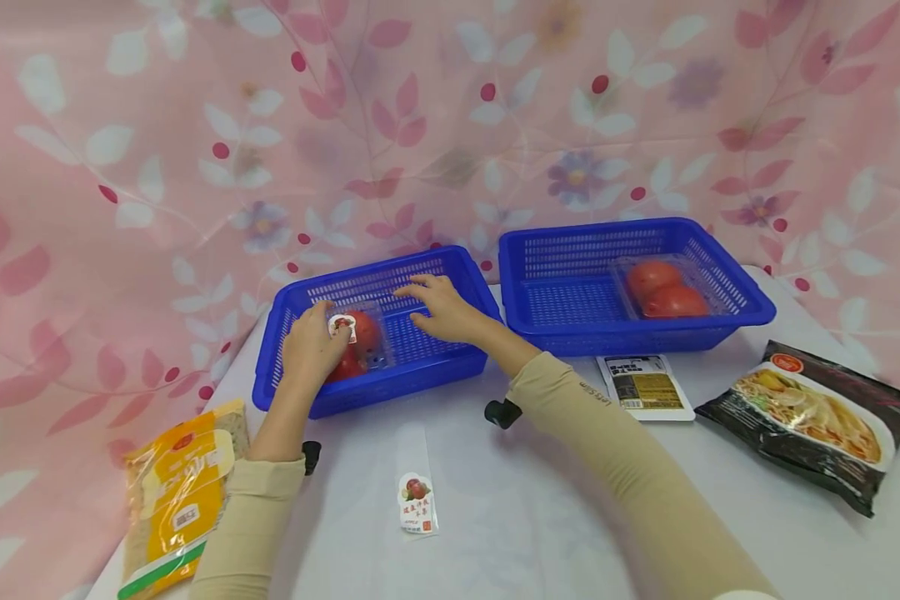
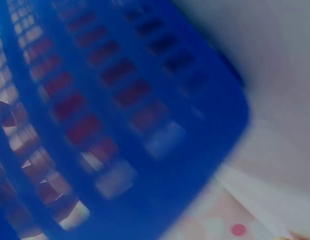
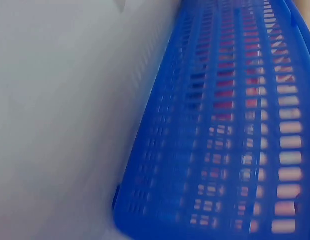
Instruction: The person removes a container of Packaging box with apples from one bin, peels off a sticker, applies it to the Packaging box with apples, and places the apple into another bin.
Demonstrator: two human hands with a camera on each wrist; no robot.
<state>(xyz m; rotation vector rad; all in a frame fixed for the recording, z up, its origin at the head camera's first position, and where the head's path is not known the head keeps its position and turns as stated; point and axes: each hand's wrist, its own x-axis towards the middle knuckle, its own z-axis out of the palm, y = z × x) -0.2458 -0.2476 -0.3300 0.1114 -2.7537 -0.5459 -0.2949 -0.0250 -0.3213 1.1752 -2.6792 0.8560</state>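
Observation:
In the head view, a clear plastic pack of red round fruit (image 1: 364,332) lies in the left blue basket (image 1: 435,367), a white label (image 1: 342,327) with a fruit picture on its top. My left hand (image 1: 309,346) is over the pack's left side, thumb at the label's edge, fingers apart from the thumb and partly hidden. Over the basket's right half, my right hand (image 1: 446,310) has its fingers spread and loosely bent, apart from the pack. Both wrist views show mostly the basket's slotted outer wall (image 3: 195,150), with red showing through; neither hand's grip is visible there.
A second blue basket (image 1: 637,340) with another pack of red fruit (image 1: 667,292) stands to the right. Before it lie a flat white-edged packet (image 1: 645,387) and a black noodle bag (image 1: 810,417). A yellow bag (image 1: 183,492) lies left. A fruit label strip (image 1: 417,504) lies in front.

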